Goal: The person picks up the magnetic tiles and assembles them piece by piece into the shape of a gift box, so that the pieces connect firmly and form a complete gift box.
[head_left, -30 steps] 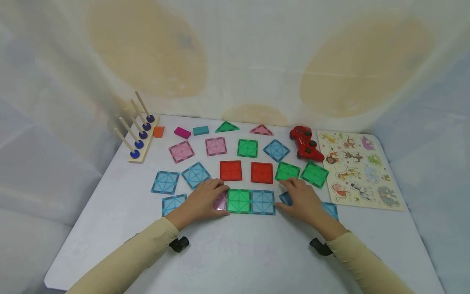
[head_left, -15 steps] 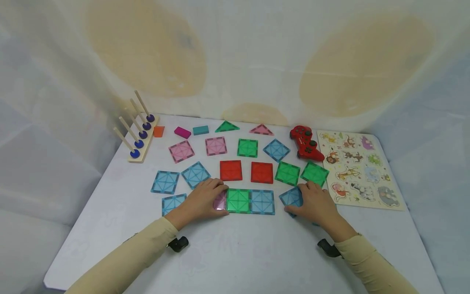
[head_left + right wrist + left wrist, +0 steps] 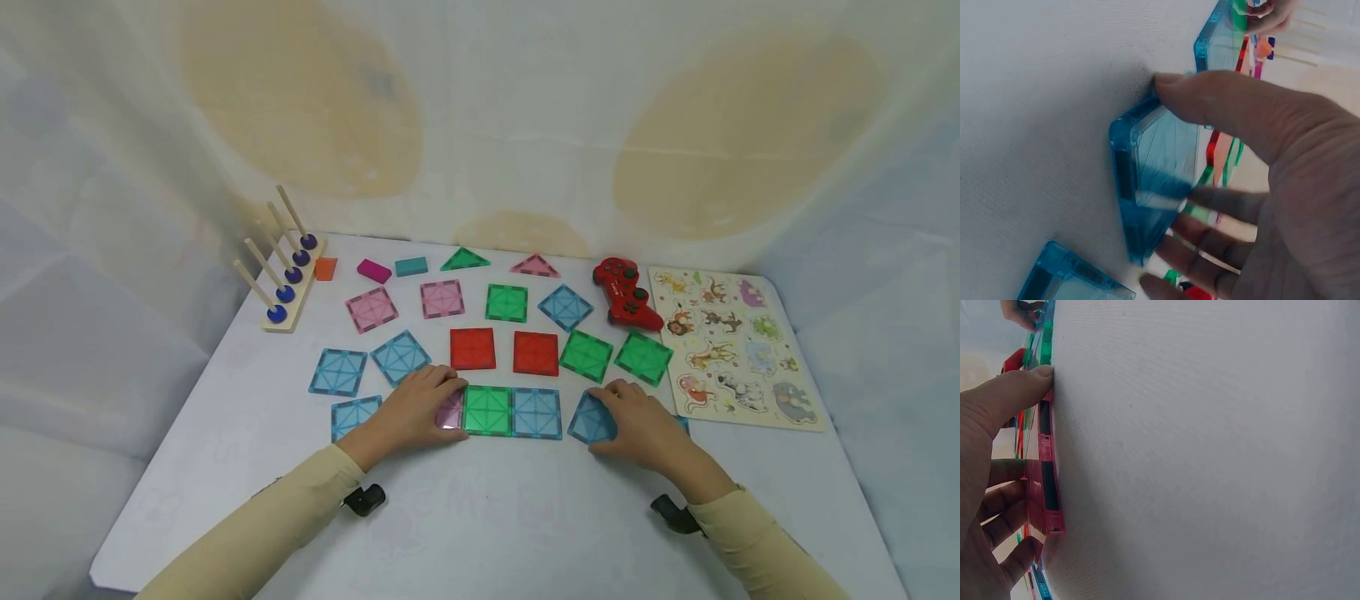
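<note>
My left hand point(image 3: 414, 408) holds a pink square magnetic tile point(image 3: 450, 411), thumb on its near edge and fingers at the far side. That tile stands in a row with a green tile point(image 3: 487, 410) and a blue tile point(image 3: 536, 413), edge to edge. To the right of the row, my right hand point(image 3: 637, 421) grips another blue magnetic tile point(image 3: 592, 417) between thumb and fingers. In the right wrist view this blue tile point(image 3: 1163, 156) lies turned at an angle, a gap away from the row. The palm partly covers it in the head view.
Two red tiles point(image 3: 472, 348) and several green, pink and blue ones lie behind the row. A red game controller point(image 3: 626, 293) and an animal puzzle board point(image 3: 738, 346) sit at right. At back left stands a wooden peg rack point(image 3: 294, 292). Another blue tile point(image 3: 1075, 278) lies beside the right hand.
My right hand has moved right, away from the row's end, and now grips the loose blue tile, which has turned. The green tile behind it shifted slightly. My left hand stays put.
</note>
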The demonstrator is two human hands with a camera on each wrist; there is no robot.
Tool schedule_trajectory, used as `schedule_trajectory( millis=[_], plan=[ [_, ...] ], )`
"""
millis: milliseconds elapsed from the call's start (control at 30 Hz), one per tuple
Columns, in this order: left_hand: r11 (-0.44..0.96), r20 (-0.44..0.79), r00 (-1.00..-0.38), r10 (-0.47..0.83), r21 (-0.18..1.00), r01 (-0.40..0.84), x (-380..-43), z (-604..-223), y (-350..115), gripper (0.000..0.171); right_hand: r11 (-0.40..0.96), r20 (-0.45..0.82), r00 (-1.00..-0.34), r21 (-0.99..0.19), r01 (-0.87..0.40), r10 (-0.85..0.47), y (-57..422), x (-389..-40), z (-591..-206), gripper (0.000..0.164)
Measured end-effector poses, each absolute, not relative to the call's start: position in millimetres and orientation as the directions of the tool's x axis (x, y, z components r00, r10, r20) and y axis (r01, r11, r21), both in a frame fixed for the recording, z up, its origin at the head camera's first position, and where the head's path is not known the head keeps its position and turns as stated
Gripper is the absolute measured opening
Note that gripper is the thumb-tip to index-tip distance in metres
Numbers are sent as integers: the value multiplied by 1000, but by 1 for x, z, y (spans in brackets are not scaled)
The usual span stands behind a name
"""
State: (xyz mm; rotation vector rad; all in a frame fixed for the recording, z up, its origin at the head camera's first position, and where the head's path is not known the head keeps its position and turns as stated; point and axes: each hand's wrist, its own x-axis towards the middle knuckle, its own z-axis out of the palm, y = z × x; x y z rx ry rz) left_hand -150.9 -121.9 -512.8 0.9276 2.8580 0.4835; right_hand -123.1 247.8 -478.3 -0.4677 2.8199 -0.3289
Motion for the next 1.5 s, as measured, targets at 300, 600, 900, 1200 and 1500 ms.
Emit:
schedule_trajectory(
  millis=[300, 600, 900, 1200, 1500],
  plan=[
    [764, -5, -807, 590, 327, 557, -151, -515, -123, 80, 853, -190, -862, -349, -388, -470, 247, -122, -480, 78],
    [765, -12, -809, 587, 335, 550, -150, -515, -123, 81, 821, -156, -837, -352, -449, -524, 245, -126, -484, 75],
    [763, -1, -807, 590, 329, 557, -151, -515, -123, 81, 840, -149, -854, -326, -433, -498, 244, -127, -489, 79],
    [764, 4, -808, 589, 324, 558, -151, -517, -124, 80, 838, -144, -854, -331, -435, -500, 244, -127, -489, 78],
    [758, 13, -806, 591, 331, 562, -150, -513, -123, 80, 831, -135, -851, -337, -442, -507, 245, -128, -488, 78]
  ],
)
